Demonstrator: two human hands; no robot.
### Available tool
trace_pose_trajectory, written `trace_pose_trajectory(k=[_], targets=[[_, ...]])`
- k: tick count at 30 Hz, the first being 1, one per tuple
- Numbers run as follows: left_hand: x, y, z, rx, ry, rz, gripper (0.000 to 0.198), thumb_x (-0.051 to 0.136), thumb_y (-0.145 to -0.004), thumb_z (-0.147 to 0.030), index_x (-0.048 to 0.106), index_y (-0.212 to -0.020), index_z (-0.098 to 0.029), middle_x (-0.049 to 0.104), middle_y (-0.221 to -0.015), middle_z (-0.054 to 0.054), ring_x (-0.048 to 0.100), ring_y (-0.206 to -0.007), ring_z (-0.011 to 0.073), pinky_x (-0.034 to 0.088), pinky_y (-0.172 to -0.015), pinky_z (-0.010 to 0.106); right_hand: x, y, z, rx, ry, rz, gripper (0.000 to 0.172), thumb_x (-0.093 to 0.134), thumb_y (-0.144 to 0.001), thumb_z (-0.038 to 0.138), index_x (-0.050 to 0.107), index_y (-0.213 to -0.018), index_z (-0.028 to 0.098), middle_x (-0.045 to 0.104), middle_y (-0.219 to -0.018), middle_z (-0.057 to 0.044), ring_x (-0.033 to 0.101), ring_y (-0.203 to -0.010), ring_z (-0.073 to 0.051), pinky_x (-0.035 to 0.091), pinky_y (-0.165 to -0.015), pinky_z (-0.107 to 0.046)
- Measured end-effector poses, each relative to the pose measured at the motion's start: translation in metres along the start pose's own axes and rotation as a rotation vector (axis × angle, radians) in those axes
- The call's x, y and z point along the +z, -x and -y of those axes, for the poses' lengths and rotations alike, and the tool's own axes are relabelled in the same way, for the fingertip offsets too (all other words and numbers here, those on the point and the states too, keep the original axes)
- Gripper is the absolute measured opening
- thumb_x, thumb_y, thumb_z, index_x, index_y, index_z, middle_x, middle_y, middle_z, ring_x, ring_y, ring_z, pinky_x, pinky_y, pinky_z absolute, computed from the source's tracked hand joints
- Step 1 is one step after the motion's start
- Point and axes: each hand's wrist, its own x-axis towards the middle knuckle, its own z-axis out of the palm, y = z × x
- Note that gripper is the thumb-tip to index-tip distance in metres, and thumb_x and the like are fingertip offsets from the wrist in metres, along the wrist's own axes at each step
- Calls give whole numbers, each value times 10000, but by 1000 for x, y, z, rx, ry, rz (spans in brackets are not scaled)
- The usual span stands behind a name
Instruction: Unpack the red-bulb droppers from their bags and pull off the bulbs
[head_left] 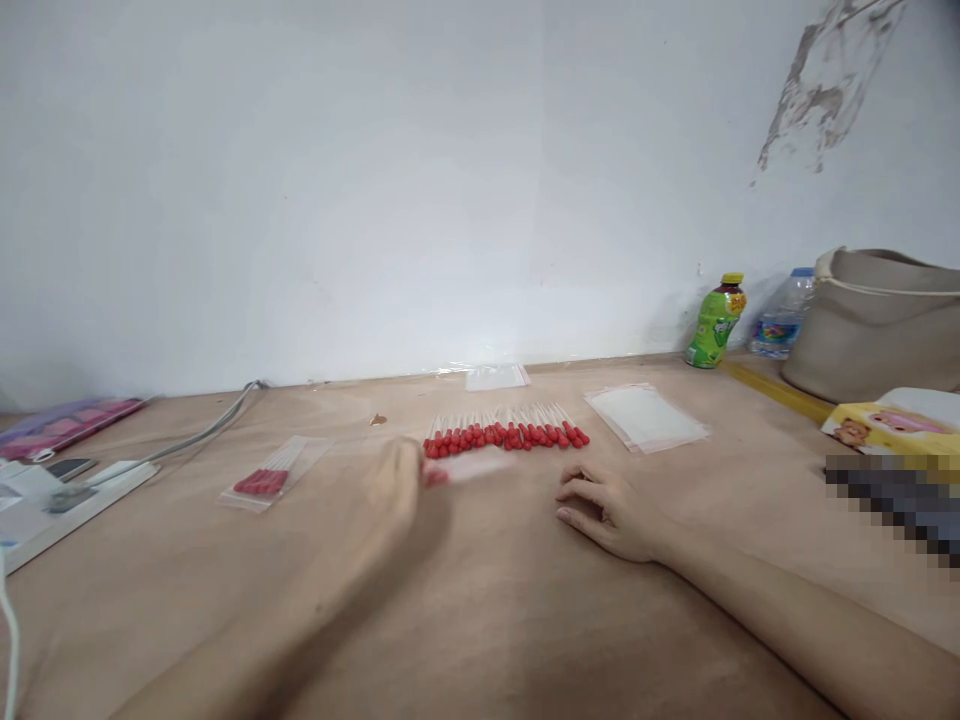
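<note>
My left hand (394, 485) is smeared by motion above the table, left of centre. At its fingertips is a blurred small plastic bag (476, 464) with red at its left end, smeared along with the hand. My right hand (611, 510) rests on the table, fingers loosely bent and apart from the thumb, with nothing in it. Just beyond both hands lies a row of red-tipped white sticks (506, 432), red ends toward me. To the left, a clear zip bag (274, 475) holds several of these sticks. A stack of flat clear bags (646, 416) lies beyond my right hand.
Another flat bag (497, 377) lies against the wall. On the left are a power strip (82, 510), a grey cable (217, 425) and a pink-purple packet (75, 425). At right stand a green bottle (716, 322), a water bottle (781, 315), a beige bin (877, 325) and a tissue pack (896, 430).
</note>
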Motion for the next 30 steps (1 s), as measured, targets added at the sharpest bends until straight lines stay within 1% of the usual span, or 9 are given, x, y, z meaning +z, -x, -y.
trace_pose_trajectory(k=[3,7,10,13,16,19,21,24,30], targets=[[22,7,-26,225,89,43,245,266,-906,-277,419,-742,-178,514,-745,33,505,-653,159,404,-604,278,2,0,-2,3,-4,-22,174,419,-847,298,557,-856,193,515,-967,-69,519,-763,-144,440,-704,-288],[45,17,-45,354,141,36,227,267,-915,-254,446,-803,-171,528,-759,41,520,-669,161,413,-601,276,3,-2,-5,15,-46,-86,241,324,-891,276,544,-857,183,533,-908,-67,512,-818,-156,421,-747,-299],[47,24,-56,386,285,95,179,303,-907,-237,449,-827,-172,545,-786,41,533,-718,158,431,-652,277,1,-2,-3,39,-121,-53,273,300,-905,308,538,-950,182,548,-916,-64,514,-838,-155,415,-759,-299],[40,26,-57,399,474,229,124,405,-869,-286,462,-866,-176,542,-992,67,509,-928,178,416,-811,306,-4,-1,2,26,-148,39,308,400,-862,405,535,-1034,187,547,-968,-65,500,-901,-175,399,-794,-317],[37,21,-45,291,570,271,238,441,-842,-350,472,-1012,-186,473,-1140,81,414,-1076,209,349,-918,357,-9,0,8,3,-95,133,532,598,-683,538,532,-1100,215,522,-1004,-65,471,-938,-217,378,-815,-353],[43,15,-29,74,569,289,268,402,-853,-394,536,-967,-192,521,-956,60,451,-954,200,378,-845,362,-13,-2,10,27,-68,232,667,644,-597,585,515,-1159,249,493,-1012,-66,460,-932,-228,374,-808,-368],[48,12,-24,1,555,329,292,427,-833,-429,588,-814,-186,517,-855,44,459,-882,194,381,-808,356,-15,-5,9,35,-64,276,640,625,-629,575,510,-1177,265,477,-1022,-67,451,-944,-227,368,-819,-373],[52,12,-25,-2,565,385,313,495,-791,-429,589,-637,-172,513,-881,43,446,-920,202,350,-836,366,-19,-12,4,7,-73,297,575,644,-644,523,541,-1144,259,466,-1034,-63,436,-975,-223,356,-848,-370],[54,17,-34,-6,600,358,194,550,-765,-316,576,-635,-173,527,-906,29,449,-899,186,336,-839,359,-20,-30,8,32,-55,189,348,653,-697,319,602,-1016,188,499,-931,-63,478,-884,-187,395,-782,-324]])
